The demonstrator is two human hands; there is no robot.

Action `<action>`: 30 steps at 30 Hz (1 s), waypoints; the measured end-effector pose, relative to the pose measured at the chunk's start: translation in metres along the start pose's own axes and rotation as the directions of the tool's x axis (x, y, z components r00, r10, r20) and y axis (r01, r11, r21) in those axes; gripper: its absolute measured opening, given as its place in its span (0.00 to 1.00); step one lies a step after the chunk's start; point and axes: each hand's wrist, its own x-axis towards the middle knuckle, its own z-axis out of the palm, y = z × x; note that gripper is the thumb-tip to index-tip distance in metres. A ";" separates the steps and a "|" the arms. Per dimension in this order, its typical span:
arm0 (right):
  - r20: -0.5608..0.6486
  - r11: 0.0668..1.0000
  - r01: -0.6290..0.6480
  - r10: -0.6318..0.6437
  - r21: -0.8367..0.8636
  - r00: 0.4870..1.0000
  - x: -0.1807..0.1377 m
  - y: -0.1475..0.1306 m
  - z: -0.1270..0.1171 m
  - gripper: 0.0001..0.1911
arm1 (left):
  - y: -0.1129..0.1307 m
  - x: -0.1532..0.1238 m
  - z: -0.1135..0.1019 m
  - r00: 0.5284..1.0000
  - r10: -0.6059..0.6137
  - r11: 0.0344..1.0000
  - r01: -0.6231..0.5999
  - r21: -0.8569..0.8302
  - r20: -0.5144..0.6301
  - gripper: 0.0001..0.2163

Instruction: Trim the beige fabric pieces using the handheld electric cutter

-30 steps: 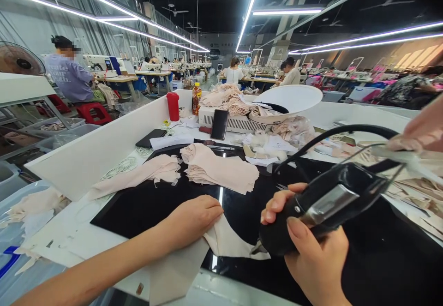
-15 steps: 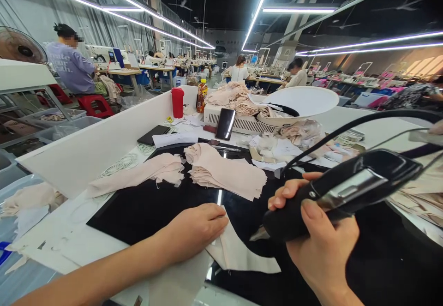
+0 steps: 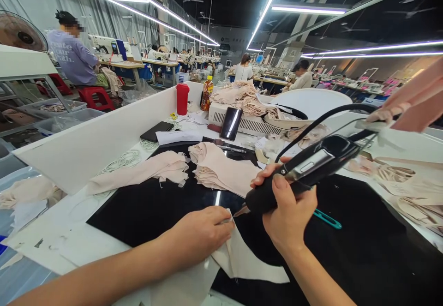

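With straight ahead as twelve, a longish pile of pale pink cloth [image 3: 138,172] sat around eleven o'clock, partly on the black board [image 3: 363,246], with a dark phone [image 3: 157,132] lying flat just past it and a red tumbler [image 3: 182,98] farther out. The left hand [image 3: 204,230] was a hair before twelve, palm down, fingers curled and bunched together on the end of a cream cloth piece [image 3: 247,257]; couldn't tell if the thumb had it pinched underneath. That piece lay at twelve, close in, mostly flat on the board, its tail running off toward four. Beyond it, also at twelve, was a neat-ish stack of cut pieces [image 3: 224,167]. Then at one came a chunky black tool [image 3: 304,163] with a cord, tilted, its tip aimed at about eight and right beside the cloth edge by the left fingertips, though I couldn't tell if they touched. The right hand [image 3: 290,204] had its fingers wrapped round that tool, thumb along the near side. A slim teal thing [image 3: 328,219] lay at two o'clock, partly behind the wrist, with loose scraps [image 3: 415,204] strewn past it.
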 end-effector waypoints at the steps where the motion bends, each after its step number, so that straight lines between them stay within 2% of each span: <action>1: -0.004 1.000 -0.004 0.004 0.000 1.000 0.000 0.001 0.000 0.19 | 0.000 0.000 0.000 1.000 -0.001 1.000 0.001 -0.001 0.001 0.07; 7: 0.018 1.000 -0.008 0.008 -0.018 1.000 -0.003 0.003 -0.001 0.19 | 0.000 0.000 0.002 0.999 0.018 1.000 -0.018 -0.006 -0.034 0.08; 13: 0.051 0.996 0.015 -0.011 -0.084 0.999 -0.005 0.003 -0.003 0.16 | -0.001 0.000 0.000 1.000 0.004 1.000 -0.004 -0.003 -0.003 0.08; 20: -0.019 0.999 -0.013 0.012 -0.044 1.000 -0.007 -0.008 -0.006 0.20 | -0.002 -0.002 -0.004 1.000 0.006 1.000 -0.006 -0.020 -0.017 0.10; 30: 0.020 0.999 -0.031 0.032 -0.034 0.999 -0.016 -0.005 -0.009 0.21 | -0.007 -0.006 -0.003 1.000 0.013 0.999 -0.013 -0.046 -0.003 0.11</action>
